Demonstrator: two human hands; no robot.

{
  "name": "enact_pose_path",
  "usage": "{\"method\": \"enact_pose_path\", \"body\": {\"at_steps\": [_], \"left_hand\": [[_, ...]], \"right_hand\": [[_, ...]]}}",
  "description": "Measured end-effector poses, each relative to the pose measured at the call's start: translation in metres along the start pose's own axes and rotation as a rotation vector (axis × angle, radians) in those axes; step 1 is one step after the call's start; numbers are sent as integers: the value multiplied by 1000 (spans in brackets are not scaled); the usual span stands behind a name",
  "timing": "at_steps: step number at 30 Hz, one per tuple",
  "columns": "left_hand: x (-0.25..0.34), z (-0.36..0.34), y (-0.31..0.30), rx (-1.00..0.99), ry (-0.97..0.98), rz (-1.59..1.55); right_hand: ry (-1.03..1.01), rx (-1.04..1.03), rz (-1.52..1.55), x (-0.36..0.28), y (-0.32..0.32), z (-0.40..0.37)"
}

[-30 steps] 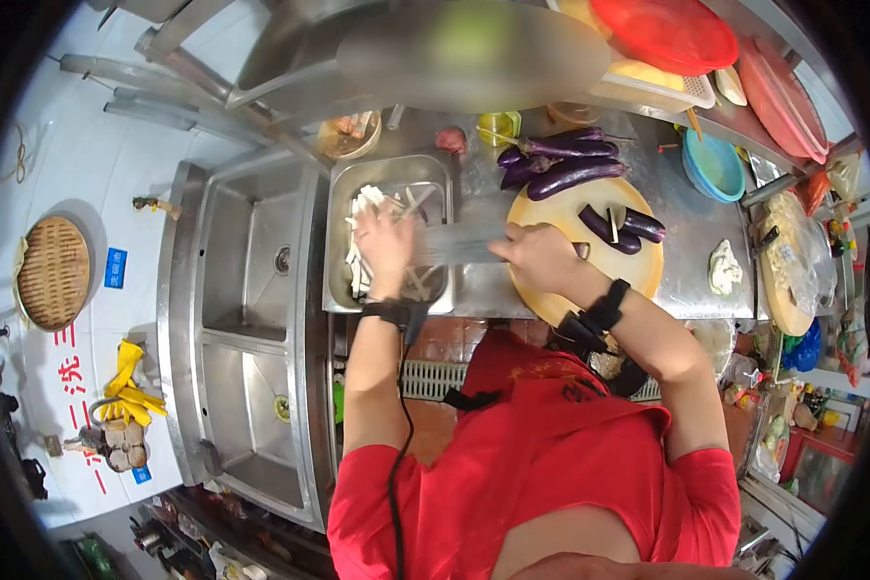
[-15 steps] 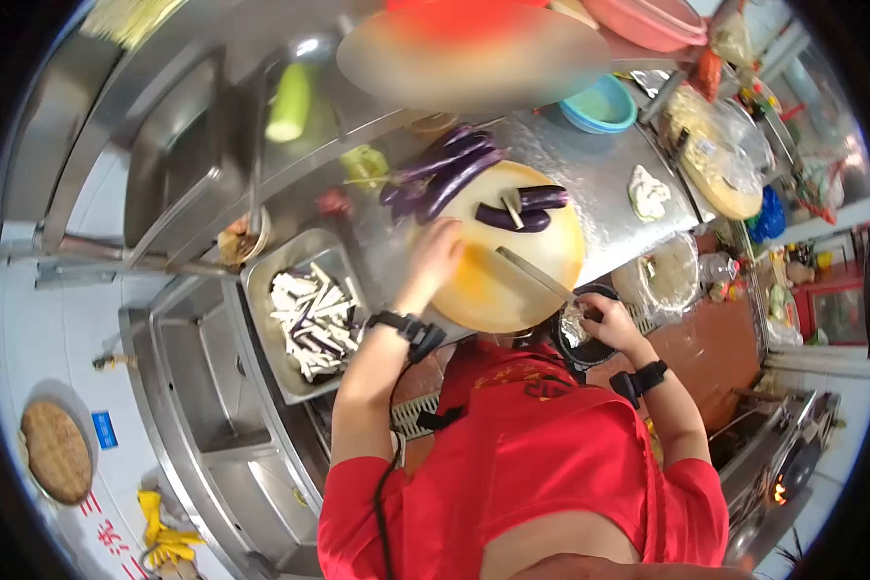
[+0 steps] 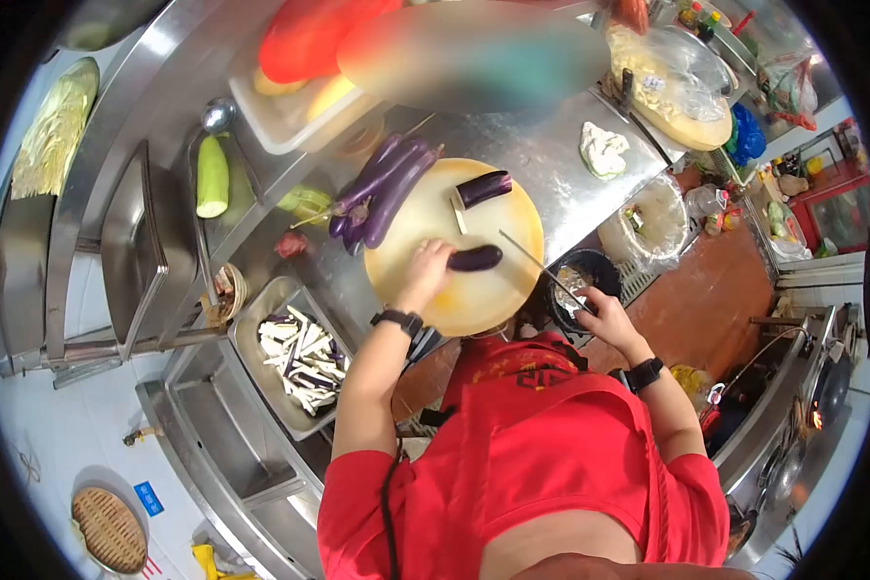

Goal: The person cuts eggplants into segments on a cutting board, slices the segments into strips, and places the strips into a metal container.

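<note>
left hand on the eggplant, knife in the right

so the left hand (image 3: 431, 261) has its fingers drawn together, pinching the left end of a cut eggplant piece (image 3: 478, 258) that's lying on a round cutting board (image 3: 474, 302). the right hand (image 3: 602, 319) is wrapped around the handle of a knife (image 3: 543, 271), blade angled over the board's right edge and clear of that piece.

farther up the board there's another eggplant chunk (image 3: 484, 188) with a pale slice (image 3: 461, 217) right by its left end. a bunch of whole eggplants (image 3: 396, 193) is heaped at the board's upper left edge. it's all on a steel counter (image 3: 553, 198), with a crumpled white thing (image 3: 604, 150) off to the right, can't tell what.

left of the board, a metal tray (image 3: 250, 340) holds pale and purple strips (image 3: 304, 365), next to a steel sink (image 3: 213, 420). reddish floor (image 3: 720, 275) on the right, small flame (image 3: 818, 420) beyond.
</note>
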State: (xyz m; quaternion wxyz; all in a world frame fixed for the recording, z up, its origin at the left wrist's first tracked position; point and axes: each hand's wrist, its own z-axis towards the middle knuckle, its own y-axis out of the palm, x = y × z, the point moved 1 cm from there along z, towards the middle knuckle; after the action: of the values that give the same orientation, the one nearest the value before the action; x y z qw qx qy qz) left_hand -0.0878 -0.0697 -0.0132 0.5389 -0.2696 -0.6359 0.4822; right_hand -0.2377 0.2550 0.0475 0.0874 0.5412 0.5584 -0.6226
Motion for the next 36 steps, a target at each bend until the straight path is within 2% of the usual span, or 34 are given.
{"method": "enact_pose_path", "body": {"at_steps": [4,6,7,9,10,13,20,23,32,36], "left_hand": [[5,-51,6,13,-11,-106],[13,-66,5,262,-77,-137],[15,-72,8,266,-92,-135],[12,-83,18,516,-422,-174],[11,-86,23,539,-472,-112],[13,-86,35,634,-504,-101],[26,-85,40,692,-638,-3],[27,-88,44,714,-635,55],[25,-86,49,743,-601,93],[26,-87,45,715,-595,119]], "right_hand": [[-143,-91,-156,-14,-1,22],[-256,-142,-276,-20,2,35],[-264,-156,-277,-24,4,42],[-411,-188,-398,-37,9,55],[-510,-167,-380,-42,14,61],[-553,-239,-474,-54,23,77],[-652,-334,-687,-48,37,104],[-704,-316,-665,-55,32,109],[-556,-493,-751,-62,39,115],[-593,-481,-713,-48,61,120]]}}
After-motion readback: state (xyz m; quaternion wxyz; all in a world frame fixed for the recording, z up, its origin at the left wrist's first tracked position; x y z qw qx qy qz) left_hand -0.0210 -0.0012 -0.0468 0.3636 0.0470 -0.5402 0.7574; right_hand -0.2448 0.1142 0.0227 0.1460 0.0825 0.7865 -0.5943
